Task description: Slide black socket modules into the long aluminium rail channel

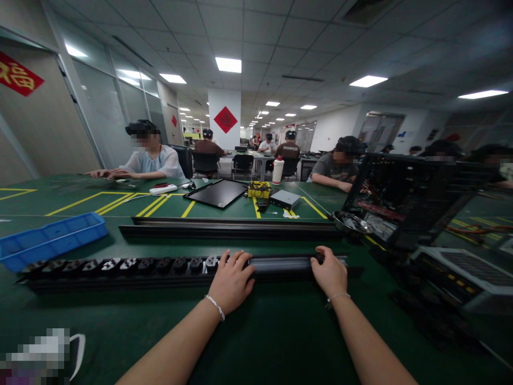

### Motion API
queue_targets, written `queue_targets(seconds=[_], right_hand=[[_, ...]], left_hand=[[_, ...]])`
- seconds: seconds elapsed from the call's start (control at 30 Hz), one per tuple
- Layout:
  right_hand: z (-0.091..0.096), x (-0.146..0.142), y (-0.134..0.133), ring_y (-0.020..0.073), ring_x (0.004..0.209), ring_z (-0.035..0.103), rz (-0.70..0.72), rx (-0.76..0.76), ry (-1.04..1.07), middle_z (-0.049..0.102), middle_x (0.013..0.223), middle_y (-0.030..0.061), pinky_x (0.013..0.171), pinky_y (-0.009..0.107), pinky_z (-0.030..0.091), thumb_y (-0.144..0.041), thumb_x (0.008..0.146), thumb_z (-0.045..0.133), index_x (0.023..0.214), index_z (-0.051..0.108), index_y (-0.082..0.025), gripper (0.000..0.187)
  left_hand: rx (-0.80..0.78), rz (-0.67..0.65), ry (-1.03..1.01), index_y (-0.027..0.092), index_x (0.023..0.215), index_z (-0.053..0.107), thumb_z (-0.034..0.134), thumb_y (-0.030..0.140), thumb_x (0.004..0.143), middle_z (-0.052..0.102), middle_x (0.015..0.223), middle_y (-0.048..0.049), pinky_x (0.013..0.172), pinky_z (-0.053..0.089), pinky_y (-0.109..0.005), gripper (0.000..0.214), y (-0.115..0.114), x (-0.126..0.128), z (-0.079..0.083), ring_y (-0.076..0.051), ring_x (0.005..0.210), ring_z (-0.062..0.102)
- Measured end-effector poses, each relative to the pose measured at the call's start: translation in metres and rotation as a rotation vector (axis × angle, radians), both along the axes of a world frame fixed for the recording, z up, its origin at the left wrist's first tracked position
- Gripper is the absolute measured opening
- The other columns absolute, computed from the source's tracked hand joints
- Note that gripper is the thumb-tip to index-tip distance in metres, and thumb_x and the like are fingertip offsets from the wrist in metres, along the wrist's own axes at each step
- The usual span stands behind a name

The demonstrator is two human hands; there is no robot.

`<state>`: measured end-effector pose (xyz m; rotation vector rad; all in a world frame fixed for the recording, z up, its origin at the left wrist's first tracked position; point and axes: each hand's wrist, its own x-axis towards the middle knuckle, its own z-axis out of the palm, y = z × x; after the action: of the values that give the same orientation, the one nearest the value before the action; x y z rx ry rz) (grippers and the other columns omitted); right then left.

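**Black strip [152,284] lies across the green table [276,337]**

The strip runs sideways in front of the person, a row of sockets [129,264] along its left part and a smooth dark stretch on its right. The left hand [232,282] lies over it just beside the last visible socket, half open with the fingers bent; whether it has hold of anything, I cannot tell. The right hand [330,271] is at the smooth stretch's right end, thumb and fingers partly curled (what they close on, if anything, is hidden).

Behind the strip lie black rails [232,231], apart from it. A blue bin [60,238] sits near its left end; right of the rails are a metal bowl [353,222] and an open PC case [417,198], with a grey box [468,278] nearer the person. Farther back are a dark panel [218,193], a yellow box [258,189], a silver box [285,199] and a bottle [277,172]. Two co-workers sit at the table, one left [154,160], one right [339,172].
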<state>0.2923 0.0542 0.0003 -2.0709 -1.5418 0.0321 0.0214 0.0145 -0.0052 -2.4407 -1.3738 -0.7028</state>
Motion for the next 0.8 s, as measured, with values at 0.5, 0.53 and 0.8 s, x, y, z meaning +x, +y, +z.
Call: queue_targets(seconds=[0.5,0.53,0.8], right_hand=[[-0.017,0.006,0.003,0.0257,0.114,0.044,-0.064,0.093,-0.11,0.057,0.114,0.0072,0.103,0.049,0.015,-0.04,0.076,0.042,0.109,0.051,-0.021,0.04],[-0.016,0.006,0.002,0.0257,0.114,0.044,-0.061,0.09,-0.108,0.057,0.113,0.0071,0.103,0.048,0.015,-0.04,0.076,0.042,0.109,0.051,-0.021,0.04],[-0.011,0.005,0.002,0.0255,0.112,0.046,-0.058,0.066,-0.1,0.058,0.112,0.0071,0.101,0.044,0.02,-0.039,0.076,0.042,0.107,0.053,-0.021,0.038]], left_hand=[[0.029,0.001,0.0,0.027,0.094,0.061,0.06,0.031,0.076,0.055,0.119,-0.0035,0.102,0.025,-0.052,0.018,0.002,0.0,-0.002,-0.026,0.115,0.044],[0.025,0.001,0.0,0.027,0.094,0.061,0.06,0.031,0.076,0.055,0.119,-0.0035,0.102,0.025,-0.052,0.018,0.002,0.0,-0.002,-0.026,0.116,0.044],[0.013,0.004,-0.002,0.026,0.094,0.061,0.059,0.031,0.077,0.055,0.12,-0.0038,0.102,0.024,-0.053,0.018,0.001,0.0,-0.001,-0.027,0.116,0.044]])
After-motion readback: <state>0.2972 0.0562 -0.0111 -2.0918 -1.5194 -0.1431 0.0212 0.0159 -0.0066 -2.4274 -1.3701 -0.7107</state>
